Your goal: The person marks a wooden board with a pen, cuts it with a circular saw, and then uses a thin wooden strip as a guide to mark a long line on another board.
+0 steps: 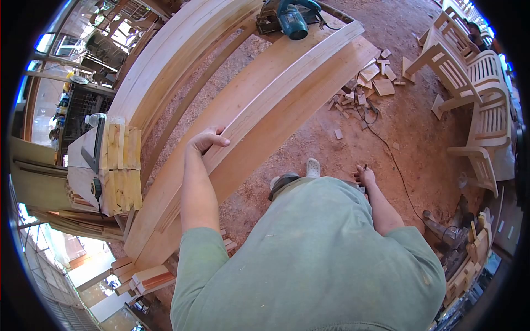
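Note:
My left hand (pixel 208 139) is closed over a long, narrow wooden board (pixel 276 91), with the thumb on its near side. That board lies lengthwise on a wider wooden plank (pixel 243 83). Low at my right side, my right hand (pixel 364 175) has its fingers curled around a small, dark, thin item whose kind is too small to make out. At the far end of the planks rests a teal power tool (pixel 292 23), partly cut off by the top of the view.
Stacked long timbers (pixel 165 55) lie beyond the plank. A square (pixel 94 146) and a tape measure (pixel 96 188) rest on wood blocks at left. Offcuts (pixel 383 85) and a black cord (pixel 395 154) lie on the dusty ground. Wooden chairs (pixel 488 110) stand right; a person sits behind.

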`<state>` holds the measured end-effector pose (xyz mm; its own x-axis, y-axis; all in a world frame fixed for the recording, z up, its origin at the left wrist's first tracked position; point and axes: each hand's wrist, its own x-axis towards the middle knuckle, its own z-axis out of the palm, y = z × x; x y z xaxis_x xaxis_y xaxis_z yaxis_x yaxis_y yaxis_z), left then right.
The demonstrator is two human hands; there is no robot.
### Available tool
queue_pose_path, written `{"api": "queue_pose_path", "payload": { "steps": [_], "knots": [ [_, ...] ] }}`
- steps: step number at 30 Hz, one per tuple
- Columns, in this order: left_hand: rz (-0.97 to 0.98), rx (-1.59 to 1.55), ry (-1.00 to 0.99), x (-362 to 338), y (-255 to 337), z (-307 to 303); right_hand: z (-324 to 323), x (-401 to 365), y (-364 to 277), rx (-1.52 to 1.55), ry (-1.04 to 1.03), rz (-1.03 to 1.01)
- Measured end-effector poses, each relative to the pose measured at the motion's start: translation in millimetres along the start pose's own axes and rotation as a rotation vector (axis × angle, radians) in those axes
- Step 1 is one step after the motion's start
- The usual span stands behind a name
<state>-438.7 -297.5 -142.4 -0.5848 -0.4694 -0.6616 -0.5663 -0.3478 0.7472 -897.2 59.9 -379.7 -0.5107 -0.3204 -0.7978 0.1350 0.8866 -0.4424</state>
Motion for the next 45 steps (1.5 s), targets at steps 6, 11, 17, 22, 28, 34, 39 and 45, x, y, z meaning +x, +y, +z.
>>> {"api": "queue_pose_path", "payload": {
  "steps": [6,11,17,22,28,34,39,45],
  "knots": [
    [-0.003,-0.010,-0.008,0.6,-1.5,-0.3,0.0,4.8,3.4,-0.022,-0.027,-0.027],
    [-0.003,-0.026,-0.015,-1.3,1.2,1.4,-0.2,1.2,-0.2,-0.004,-0.014,-0.012],
    [-0.007,-0.020,-0.022,2.1,-3.3,-1.9,-0.2,5.5,3.2,-0.016,-0.015,-0.001],
    [-0.006,0.000,-0.014,1.7,-2.7,-1.3,-0.2,4.3,3.6,-0.026,-0.021,-0.010],
    [-0.014,0.001,-0.009,-0.4,-0.5,0.5,0.3,9.4,6.7,-0.037,-0.028,-0.017],
    [-0.007,0.001,0.010,0.0,-2.4,0.1,0.1,8.0,4.7,-0.001,-0.037,-0.005],
    [-0.009,-0.001,0.003,0.6,-2.8,-0.6,0.0,5.7,3.7,0.005,-0.028,-0.001],
    [-0.014,-0.002,-0.001,0.7,-1.8,0.1,-0.6,2.1,0.7,-0.003,-0.018,-0.001]
  ]
}}
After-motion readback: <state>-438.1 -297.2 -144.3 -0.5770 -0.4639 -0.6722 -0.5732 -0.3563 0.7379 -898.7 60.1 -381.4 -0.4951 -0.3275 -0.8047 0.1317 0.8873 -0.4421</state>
